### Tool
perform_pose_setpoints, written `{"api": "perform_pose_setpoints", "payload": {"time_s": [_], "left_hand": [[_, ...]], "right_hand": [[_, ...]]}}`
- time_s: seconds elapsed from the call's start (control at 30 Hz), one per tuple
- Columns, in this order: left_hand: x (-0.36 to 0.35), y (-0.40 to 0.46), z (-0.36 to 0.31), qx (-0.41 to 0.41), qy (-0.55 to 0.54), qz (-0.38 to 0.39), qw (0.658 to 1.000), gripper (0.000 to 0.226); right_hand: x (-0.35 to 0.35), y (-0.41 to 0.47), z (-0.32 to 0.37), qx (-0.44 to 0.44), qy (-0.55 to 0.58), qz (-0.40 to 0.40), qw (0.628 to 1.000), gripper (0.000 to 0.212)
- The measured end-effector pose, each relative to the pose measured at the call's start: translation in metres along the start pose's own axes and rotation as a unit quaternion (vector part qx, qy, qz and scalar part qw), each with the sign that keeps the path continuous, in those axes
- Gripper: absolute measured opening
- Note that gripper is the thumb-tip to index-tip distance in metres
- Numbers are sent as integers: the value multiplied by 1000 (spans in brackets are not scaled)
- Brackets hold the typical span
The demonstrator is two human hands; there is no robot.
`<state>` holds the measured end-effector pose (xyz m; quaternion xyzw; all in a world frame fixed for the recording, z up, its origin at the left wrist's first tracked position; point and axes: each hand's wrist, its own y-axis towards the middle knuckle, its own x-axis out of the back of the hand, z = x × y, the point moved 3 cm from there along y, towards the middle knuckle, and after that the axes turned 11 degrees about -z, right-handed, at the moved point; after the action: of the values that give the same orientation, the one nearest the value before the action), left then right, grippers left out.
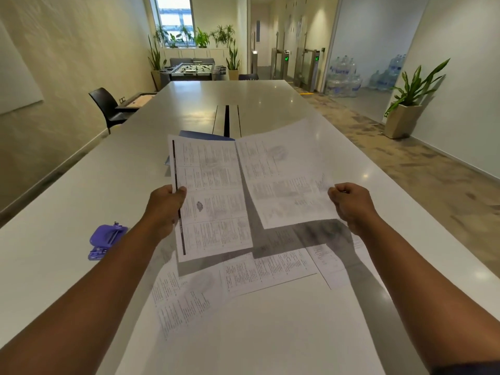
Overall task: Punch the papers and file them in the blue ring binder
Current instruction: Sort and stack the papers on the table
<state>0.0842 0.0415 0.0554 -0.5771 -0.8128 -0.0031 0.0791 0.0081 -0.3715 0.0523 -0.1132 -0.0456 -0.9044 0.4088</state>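
White table (81,201) below; left hand (165,209), right hand (351,204) each grip-pinch a raised, blurry sheet.

So the left hand (165,209) and right hand (351,205) each have a sheet up off the desk (67,239), the left sheet (211,196) and the right sheet (286,180) side by side with their inner edges just about meeting. More loose papers (267,269) lie flat on the desk under and in front of them. The hole punch (107,240) sits on the desk, off to the left of the left forearm. The binder (201,135) is behind the held sheets, mostly hidden.
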Motion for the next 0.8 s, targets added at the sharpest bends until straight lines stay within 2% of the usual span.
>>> {"api": "perform_pose_setpoints", "payload": {"time_s": [0.13, 0.27, 0.53, 0.67, 0.8], "left_hand": [[-12, -9, 2, 22, -65, 38, 997, 19], [-23, -20, -1, 29, -95, 77, 992, 20], [-34, -33, -7, 29, -136, 109, 984, 21], [-36, -40, -9, 18, -156, 133, 979, 33], [-39, -45, -10, -19, -127, 154, 980, 34]], "right_hand": [[-23, -19, 5, -25, 55, 57, 997, 14], [-43, -35, 8, -31, 53, 94, 994, 24], [-69, -54, 13, -7, 13, 182, 983, 19], [-75, -60, 12, 1, 33, 203, 979, 37], [-79, -67, 15, 30, 25, 223, 974, 32]]}}
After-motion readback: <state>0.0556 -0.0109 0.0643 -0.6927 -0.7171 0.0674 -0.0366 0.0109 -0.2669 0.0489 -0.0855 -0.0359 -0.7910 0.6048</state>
